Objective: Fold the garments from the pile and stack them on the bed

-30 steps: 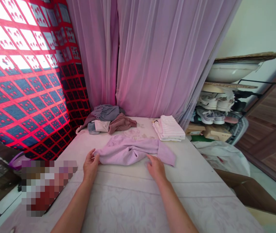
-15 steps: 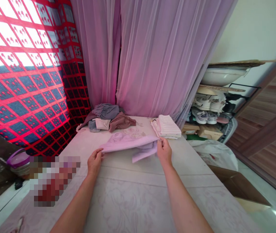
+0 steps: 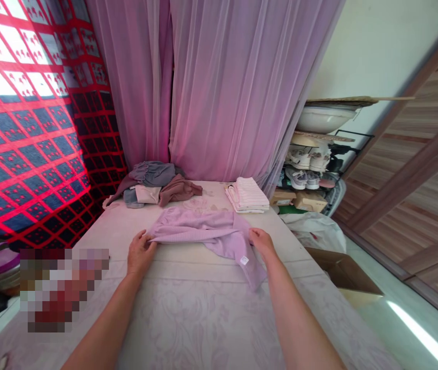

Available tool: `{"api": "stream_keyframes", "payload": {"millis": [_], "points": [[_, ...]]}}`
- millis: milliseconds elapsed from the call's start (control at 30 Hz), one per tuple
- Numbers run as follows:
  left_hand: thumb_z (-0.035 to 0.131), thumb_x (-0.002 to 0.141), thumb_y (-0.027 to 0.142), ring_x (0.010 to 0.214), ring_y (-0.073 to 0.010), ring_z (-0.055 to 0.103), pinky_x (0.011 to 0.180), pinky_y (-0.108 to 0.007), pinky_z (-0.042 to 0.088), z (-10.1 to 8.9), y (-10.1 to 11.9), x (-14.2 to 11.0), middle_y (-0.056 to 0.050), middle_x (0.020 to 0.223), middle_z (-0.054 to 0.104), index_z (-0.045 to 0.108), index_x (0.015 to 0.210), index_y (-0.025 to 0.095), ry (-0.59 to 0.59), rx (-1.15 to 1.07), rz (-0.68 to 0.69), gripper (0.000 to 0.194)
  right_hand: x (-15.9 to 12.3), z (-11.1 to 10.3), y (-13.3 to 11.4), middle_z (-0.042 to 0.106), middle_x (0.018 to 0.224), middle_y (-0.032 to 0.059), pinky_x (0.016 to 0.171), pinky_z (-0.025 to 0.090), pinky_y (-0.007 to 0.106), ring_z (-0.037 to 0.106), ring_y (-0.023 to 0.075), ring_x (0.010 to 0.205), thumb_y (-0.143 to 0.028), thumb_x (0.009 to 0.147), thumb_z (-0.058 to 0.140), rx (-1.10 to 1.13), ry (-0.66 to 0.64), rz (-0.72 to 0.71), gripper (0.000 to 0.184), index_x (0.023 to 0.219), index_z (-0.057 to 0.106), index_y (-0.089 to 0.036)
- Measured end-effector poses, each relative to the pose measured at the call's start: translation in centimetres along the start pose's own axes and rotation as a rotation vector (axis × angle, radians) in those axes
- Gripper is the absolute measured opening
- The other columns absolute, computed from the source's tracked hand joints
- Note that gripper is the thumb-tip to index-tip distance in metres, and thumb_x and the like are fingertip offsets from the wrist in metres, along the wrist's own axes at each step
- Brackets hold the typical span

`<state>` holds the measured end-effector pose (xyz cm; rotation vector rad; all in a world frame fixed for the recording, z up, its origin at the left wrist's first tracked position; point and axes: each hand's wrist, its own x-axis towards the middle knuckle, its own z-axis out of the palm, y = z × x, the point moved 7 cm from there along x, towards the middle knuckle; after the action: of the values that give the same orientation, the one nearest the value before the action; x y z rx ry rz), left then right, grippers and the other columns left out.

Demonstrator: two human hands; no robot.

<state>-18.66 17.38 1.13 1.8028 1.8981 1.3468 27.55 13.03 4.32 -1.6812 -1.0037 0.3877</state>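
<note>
A lilac ribbed garment [image 3: 203,226], which looks like a long-sleeved top, lies partly folded across the pale patterned bed cover [image 3: 203,318]. One sleeve-like part hangs toward me on the right, with a small white tag near it. My left hand [image 3: 140,252] pinches the garment's near left edge. At its right side my right hand [image 3: 262,240] is closed on the fabric, fingertips partly hidden.
A heap of grey and brown clothes [image 3: 153,180] lies at the far left of the bed. Folded white striped cloth [image 3: 247,195] is stacked at the far right. Beyond the right edge stand a shoe rack [image 3: 307,169] and a cardboard box [image 3: 342,272]. Purple curtains [image 3: 222,92] hang behind.
The garment was held up taut between both hands; now it lies lower on the bed, with a part spread toward me on the right. The view has turned slightly right.
</note>
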Motion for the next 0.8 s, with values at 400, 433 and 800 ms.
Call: {"api": "stream_keyframes", "payload": {"millis": [400, 433, 800], "points": [[0.055, 0.074, 0.025, 0.113, -0.0255, 0.058, 0.100, -0.039, 0.044, 1.3, 0.3, 0.1, -0.008, 0.129, 0.057, 0.071, 0.101, 0.022, -0.154, 0.269, 0.072, 0.032, -5.6, -1.6, 4.2, 0.071, 0.088, 0.0022, 0.063, 0.039, 0.026, 0.063, 0.0185, 0.077, -0.041, 0.069, 0.068, -0.661, -0.501, 0.156, 0.026, 0.089, 0.069, -0.024], [0.055, 0.074, 0.025, 0.113, -0.0259, 0.058, 0.100, -0.039, 0.044, 1.3, 0.4, 0.1, -0.009, 0.129, 0.057, 0.071, 0.102, 0.022, -0.163, 0.284, 0.071, 0.032, -5.7, -1.6, 3.9, 0.071, 0.087, 0.0020, 0.063, 0.038, 0.026, 0.062, 0.0186, 0.077, -0.038, 0.069, 0.068, -0.689, -0.482, 0.153, 0.023, 0.087, 0.068, -0.025], [0.053, 0.077, 0.026, 0.112, -0.0258, 0.059, 0.099, -0.039, 0.046, 0.8, 1.6, -0.1, -0.010, 0.128, 0.058, 0.071, 0.104, 0.020, -0.183, 0.368, 0.089, 0.033, -6.7, -1.5, 3.6, 0.052, 0.057, -0.0052, 0.056, 0.034, 0.025, 0.046, 0.0141, 0.056, -0.043, 0.067, 0.061, 0.203, -0.264, 0.104, 0.021, 0.071, 0.053, -0.023]]}}
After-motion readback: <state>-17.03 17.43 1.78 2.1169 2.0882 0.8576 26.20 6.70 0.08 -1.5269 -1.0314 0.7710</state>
